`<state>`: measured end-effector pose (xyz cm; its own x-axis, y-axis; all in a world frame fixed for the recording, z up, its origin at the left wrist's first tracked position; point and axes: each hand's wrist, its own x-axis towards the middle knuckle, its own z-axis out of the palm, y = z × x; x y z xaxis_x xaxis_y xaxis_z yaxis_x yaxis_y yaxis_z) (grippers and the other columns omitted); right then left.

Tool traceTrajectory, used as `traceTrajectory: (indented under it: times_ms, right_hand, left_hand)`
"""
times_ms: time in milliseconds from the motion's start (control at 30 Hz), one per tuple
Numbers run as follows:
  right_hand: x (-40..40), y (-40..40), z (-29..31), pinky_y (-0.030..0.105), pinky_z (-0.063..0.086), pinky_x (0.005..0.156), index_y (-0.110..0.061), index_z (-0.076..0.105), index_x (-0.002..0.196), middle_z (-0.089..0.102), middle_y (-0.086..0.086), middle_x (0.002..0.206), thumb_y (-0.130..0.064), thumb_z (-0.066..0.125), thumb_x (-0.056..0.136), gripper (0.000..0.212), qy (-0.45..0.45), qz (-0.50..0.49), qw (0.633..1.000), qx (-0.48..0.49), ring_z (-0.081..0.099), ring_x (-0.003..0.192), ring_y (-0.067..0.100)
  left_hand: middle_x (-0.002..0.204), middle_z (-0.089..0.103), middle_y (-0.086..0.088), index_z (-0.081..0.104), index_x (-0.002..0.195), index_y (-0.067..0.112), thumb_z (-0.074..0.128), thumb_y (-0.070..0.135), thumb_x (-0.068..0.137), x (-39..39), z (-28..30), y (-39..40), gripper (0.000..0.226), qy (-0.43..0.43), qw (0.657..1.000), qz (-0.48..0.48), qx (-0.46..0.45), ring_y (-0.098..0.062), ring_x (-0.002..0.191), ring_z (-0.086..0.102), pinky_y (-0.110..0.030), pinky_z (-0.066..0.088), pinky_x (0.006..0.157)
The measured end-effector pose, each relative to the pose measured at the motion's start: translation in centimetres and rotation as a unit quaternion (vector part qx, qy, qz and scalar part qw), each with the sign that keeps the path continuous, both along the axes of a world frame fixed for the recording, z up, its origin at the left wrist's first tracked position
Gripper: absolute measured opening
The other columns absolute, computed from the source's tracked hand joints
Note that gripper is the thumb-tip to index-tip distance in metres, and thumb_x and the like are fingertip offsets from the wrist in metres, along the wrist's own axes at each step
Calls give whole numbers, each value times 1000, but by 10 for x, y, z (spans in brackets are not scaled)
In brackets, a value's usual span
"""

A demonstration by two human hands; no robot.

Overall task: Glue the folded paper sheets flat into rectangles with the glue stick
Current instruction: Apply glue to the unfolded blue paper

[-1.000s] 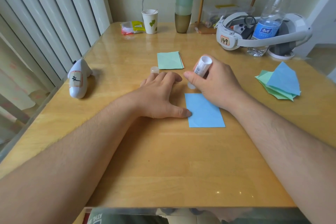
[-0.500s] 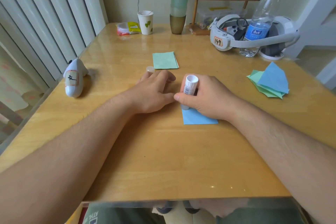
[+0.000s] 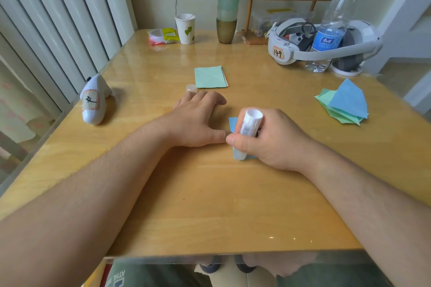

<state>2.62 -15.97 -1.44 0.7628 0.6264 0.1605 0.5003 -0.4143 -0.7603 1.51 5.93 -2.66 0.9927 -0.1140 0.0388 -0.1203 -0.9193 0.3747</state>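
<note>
A glue stick is gripped in the right hand, the fingers and thumb being curled round its white barrel. The stick is held nearly upright, tilted slightly, with its lower end pressed down on a blue sheet near the middle of the surface. Most of that sheet is hidden under the right hand; only its left edge and a sliver at the near corner can be seen.

The left hand is laid flat on the surface just left of the sheet, fingers straight and spread, nothing being held; its thumb tip is touching the sheet's left edge and the right thumb.

A clear cap is seen standing just beyond the left fingertips. Farther back, a stack of green rectangles is lying flat. To the right, well apart from the hands, a loose pile of folded sheets, blue on green, is set near the surface's edge.

At the left edge a white shark toy is lying. Along the far side a paper cup, stacked tumblers, a headset and a water bottle are found.
</note>
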Motion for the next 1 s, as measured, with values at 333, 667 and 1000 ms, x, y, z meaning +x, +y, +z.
traceTrajectory:
  times_ms: [333,667,1000]
  right_hand:
    - [9,12,-5,37,46,60,-13,56,79,61,7,69,-45,74,82,37,-56,-65,996,9,50,63,21]
    - [-8,10,-1,29,41,58,-15,57,74,61,2,69,-35,79,85,32,-37,-11,999,-22,46,59,7]
    - [-1,6,-2,38,41,58,-7,54,79,59,12,70,-44,73,81,42,-49,-76,996,1,44,62,22]
  left_hand:
    - [141,40,14,38,135,41,55,69,77,1,0,1,66,15,999,10,-29,-18,134,27,-40,27,116]
    - [143,40,13,38,138,39,55,67,75,1,0,1,72,13,1000,2,-10,-18,135,27,-38,26,114]
    - [136,36,18,35,136,42,51,88,58,-1,1,-1,92,16,1000,-2,-2,-16,132,27,-36,27,112]
